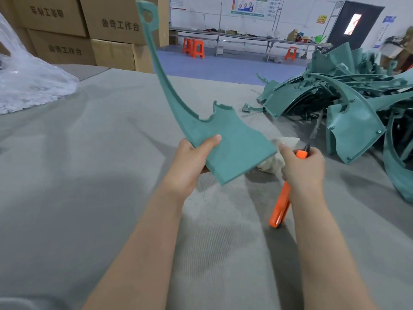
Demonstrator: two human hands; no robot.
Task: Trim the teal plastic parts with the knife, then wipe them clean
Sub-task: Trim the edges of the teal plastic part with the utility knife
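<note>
The part [225,151], gripped at its wide near end by the left hand [190,163] above the counter [89,175], rises long and narrow away from the person, while the right hand [306,170], closed round the knife [281,206], is just beside its right edge.

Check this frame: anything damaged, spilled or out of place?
Nothing clearly wrong. The teal part in the left hand has a ragged notch on its upper edge, maybe untrimmed flash, not damage. The right hand grips the knife. The pile of parts on the right is a loose heap.
</note>
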